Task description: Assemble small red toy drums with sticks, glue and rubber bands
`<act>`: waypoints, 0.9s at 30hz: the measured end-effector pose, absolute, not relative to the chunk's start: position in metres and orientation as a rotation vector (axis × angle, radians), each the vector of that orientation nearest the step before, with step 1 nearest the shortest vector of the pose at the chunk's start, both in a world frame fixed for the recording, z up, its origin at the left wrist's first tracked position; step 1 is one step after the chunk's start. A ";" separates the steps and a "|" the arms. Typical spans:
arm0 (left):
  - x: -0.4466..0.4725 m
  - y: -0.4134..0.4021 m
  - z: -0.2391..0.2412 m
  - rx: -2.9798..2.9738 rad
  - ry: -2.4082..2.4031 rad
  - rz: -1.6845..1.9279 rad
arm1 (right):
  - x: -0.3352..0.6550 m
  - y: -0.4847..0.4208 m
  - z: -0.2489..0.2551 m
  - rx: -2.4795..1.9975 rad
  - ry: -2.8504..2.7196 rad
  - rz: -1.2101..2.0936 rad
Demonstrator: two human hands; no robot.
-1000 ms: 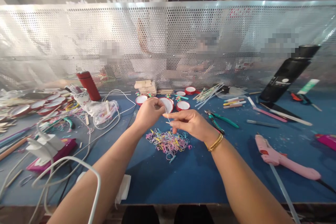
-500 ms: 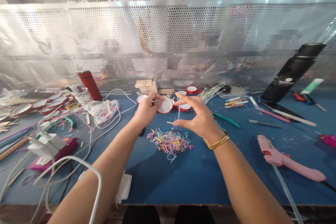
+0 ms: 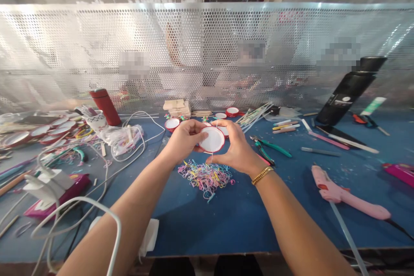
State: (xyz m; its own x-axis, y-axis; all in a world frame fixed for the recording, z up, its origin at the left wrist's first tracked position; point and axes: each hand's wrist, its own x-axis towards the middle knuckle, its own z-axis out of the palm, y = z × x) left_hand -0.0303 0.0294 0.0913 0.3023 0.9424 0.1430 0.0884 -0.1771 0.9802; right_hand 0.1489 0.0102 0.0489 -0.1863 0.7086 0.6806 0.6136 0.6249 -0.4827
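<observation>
Between the thumb and fingers of my left hand is a small toy drum with a white face and a red rim. My right hand holds a thin pale rubber band stretched from thumb to index finger. The drum sits in the gap of that hand; whether the band passes round it or just behind it, I cannot tell. Below both hands lies a heap of colourful rubber bands. Another white-faced drum stands beyond my left hand, and others are partly hidden behind my fingers.
Green-handled pliers and a pink glue gun lie to the right. A black bottle leans at the back right. White cables loop across the left, near a red bottle. A perforated metal panel closes off the back.
My left hand has brought the drum right and nearer, into the gap of my right hand. The stretched band now shows only above and below the drum. The view has shifted slightly.
</observation>
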 end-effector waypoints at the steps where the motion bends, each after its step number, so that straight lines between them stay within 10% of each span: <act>1: -0.030 0.029 0.092 1.543 0.973 1.025 | 0.148 0.010 0.049 -1.048 -1.888 0.145; 27: -0.028 0.020 0.097 1.510 0.890 0.966 | 0.150 0.013 0.044 -0.917 -1.886 0.396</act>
